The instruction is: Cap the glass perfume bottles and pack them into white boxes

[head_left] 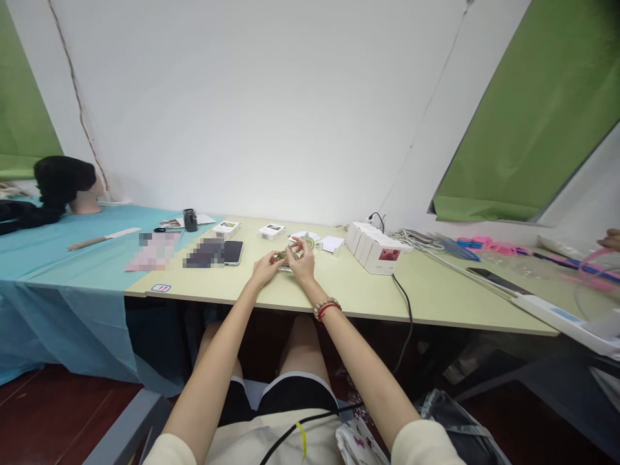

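Both hands meet over the front middle of the table. My left hand (265, 268) has its thumb and fingers bent against a small green object (289, 256). From the other side my right hand (305, 263) pinches the same object, its index finger raised and curved over the top. Fingers cover much of the object, so its kind cannot be made out. Just beyond my right hand lie white cards (331, 243) and a roundish green-and-clear item (310, 243). Two small white boxes, one a flat box (271, 231), lie behind my left hand.
A row of white boxes (375, 248) stands to the right, a black cable hanging beside it. Leftward lie a phone (233, 252), a dark jar (190, 220) and a knife-like tool (104, 238) on blue cloth (145, 216). A power strip (562, 316) lies far right, near another person's hand (611, 239).
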`<state>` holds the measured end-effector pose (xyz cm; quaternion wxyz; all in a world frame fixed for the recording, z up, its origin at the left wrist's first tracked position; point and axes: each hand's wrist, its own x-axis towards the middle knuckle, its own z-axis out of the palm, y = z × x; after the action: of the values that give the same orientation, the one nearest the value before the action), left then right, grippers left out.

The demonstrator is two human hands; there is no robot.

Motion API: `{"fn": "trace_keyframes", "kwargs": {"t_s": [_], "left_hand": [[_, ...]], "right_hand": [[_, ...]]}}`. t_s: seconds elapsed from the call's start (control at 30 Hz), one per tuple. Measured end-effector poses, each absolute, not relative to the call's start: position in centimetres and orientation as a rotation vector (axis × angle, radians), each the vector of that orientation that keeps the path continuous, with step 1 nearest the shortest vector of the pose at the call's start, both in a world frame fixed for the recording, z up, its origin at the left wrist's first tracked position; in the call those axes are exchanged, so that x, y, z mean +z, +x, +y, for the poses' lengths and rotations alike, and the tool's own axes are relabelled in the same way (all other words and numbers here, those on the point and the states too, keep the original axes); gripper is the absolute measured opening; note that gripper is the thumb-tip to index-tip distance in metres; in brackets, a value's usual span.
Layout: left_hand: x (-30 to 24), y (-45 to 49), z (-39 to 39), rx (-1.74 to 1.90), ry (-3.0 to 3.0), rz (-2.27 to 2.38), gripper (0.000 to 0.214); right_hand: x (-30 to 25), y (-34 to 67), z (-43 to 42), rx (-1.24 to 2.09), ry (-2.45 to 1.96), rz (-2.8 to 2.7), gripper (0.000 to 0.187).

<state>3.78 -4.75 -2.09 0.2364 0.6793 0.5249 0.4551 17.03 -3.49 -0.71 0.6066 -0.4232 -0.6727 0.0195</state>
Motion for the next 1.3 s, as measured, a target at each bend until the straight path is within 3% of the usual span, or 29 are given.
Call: {"fn": "trace_keyframes", "kwargs": {"t_s": [0.27, 1.3], "left_hand": [[-2.23, 3.85, -4.65, 1.267, 1.866, 1.453, 0.041], [-2.36, 3.79, -4.66, 1.273, 1.899, 1.418, 0.041]], "right_hand": [[-0.87, 17.08, -3.26, 0.004, -0.970, -1.551, 0.017], [-0.74, 17.17, -3.29, -0.023, -0.949, -1.486, 0.017]]}}
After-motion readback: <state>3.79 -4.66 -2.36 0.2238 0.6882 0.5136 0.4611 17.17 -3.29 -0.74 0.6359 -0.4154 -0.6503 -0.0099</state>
